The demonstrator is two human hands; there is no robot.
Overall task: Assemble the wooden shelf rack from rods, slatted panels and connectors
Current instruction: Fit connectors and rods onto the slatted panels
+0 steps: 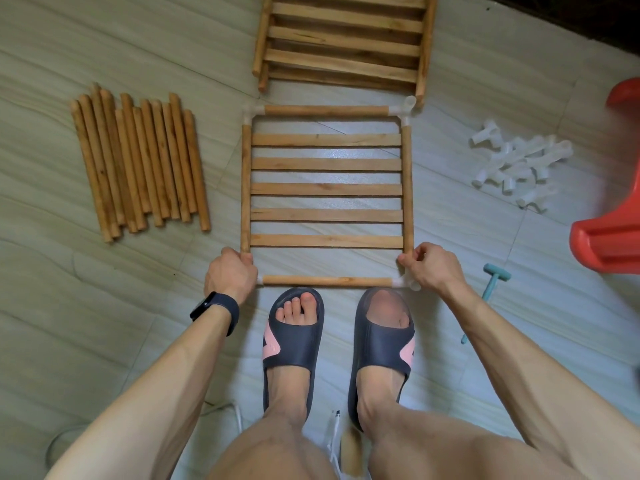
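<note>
One square frame (327,188) lies flat on the floor (104,306), just ahead of two sandalled feet. Its five slats run left-right and its side rods run straight away from the person. Near rod (327,281) and far rod (325,110) run left-right.

Left hand (230,275): grip clamped round the frame's near-left corner, fingers curled over the side rod end. The connector there is almost fully hidden under the hand.

Right hand (431,268): grip pinched on the near-right corner, fingertips at the side rod end. Near-right connector (403,282) shows only partly below the fingers.

Far-right connector (406,109) has one stub sticking up.

Loose rods (138,161) lie side by side left of the frame, long axes near-to-far, slightly skewed. Spare connectors (519,168) are piled to the right, count not readable. Stacked panels (343,43) beyond the frame are cut off by the top edge. Red plastic item (613,237) at right is blurred and cut off. Teal tool (493,282) lies beside the right forearm, shaft partly hidden behind it.
</note>
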